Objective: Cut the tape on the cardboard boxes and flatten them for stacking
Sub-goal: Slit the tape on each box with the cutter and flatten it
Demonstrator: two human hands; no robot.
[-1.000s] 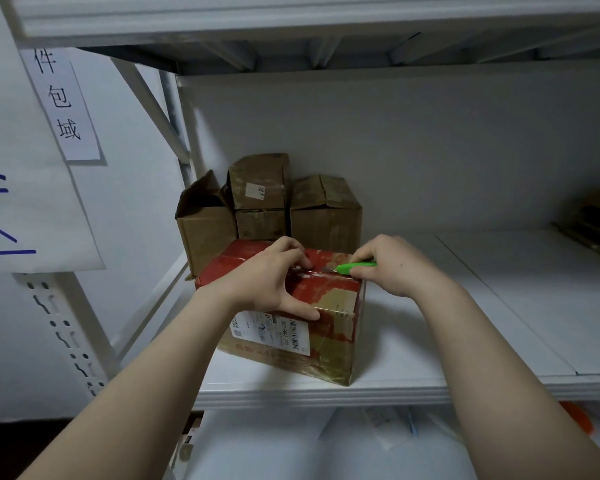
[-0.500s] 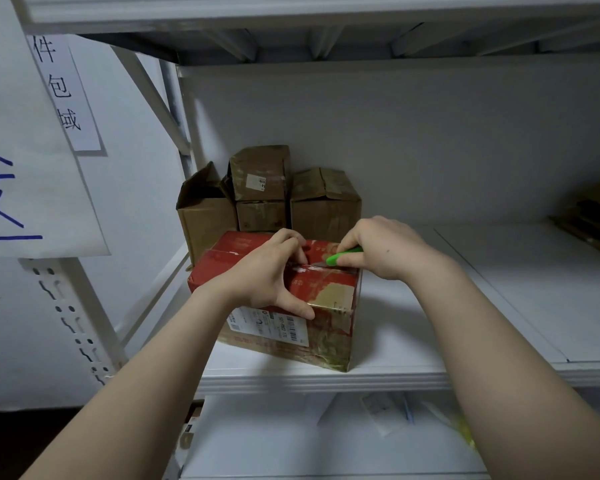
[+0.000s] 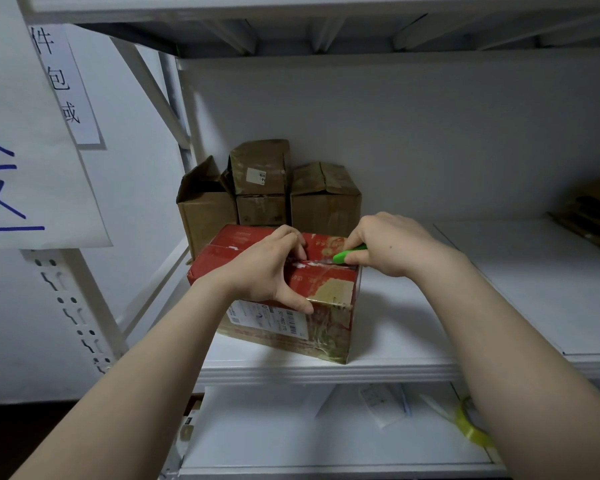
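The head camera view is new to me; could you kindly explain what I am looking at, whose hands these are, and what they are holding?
There is no machine here: a person wears a wide-angle camera on the head, so the picture looks forward and down along both forearms. The left hand grips a red box, fingers over its top and thumb on its front. The right hand holds a green cutter whose tip sits at the taped seam on the box's top. The box stands near the front edge of a white shelf. Behind it are several brown boxes, one with its flaps open. On the lower shelf lies a roll of yellowish tape.
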